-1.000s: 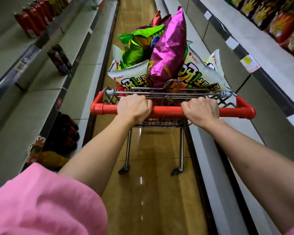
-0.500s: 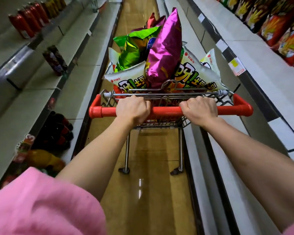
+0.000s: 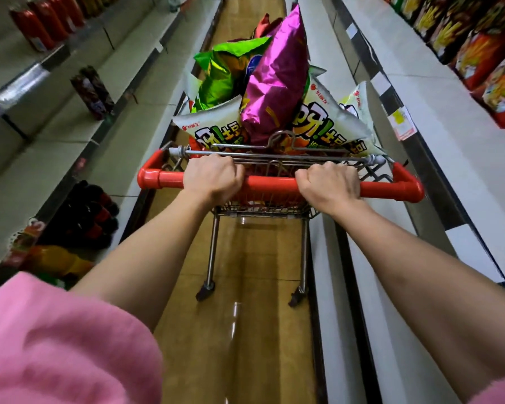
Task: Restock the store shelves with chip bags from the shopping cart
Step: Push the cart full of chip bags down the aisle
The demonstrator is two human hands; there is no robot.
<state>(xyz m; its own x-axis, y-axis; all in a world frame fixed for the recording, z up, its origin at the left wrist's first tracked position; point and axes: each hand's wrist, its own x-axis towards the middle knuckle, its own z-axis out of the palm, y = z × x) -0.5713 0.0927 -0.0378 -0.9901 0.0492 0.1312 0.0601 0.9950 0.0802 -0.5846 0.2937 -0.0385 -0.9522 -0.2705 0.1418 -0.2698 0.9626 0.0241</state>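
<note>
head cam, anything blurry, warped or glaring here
Head view: wide-angle bends the shelves outward; pink sleeve and left-shelf bottles are soft; ceiling light streaks on the glossy floor; purple bag shines; both hands' grip on the red handle is sharp.

- Red cans [image 3: 37, 26] stand in a row on a top rack at the left.
- Dark bottles [image 3: 92, 91] stand lower down, on their own.
- Dark bottles with red caps [image 3: 91, 214] sit near the bottom.
- An orange bottle [image 3: 57, 259] lies beside them.
- The shiny brown floor [image 3: 245, 330] runs down the middle.
- A pink sleeve [image 3: 56, 345] fills the near left corner.
</note>
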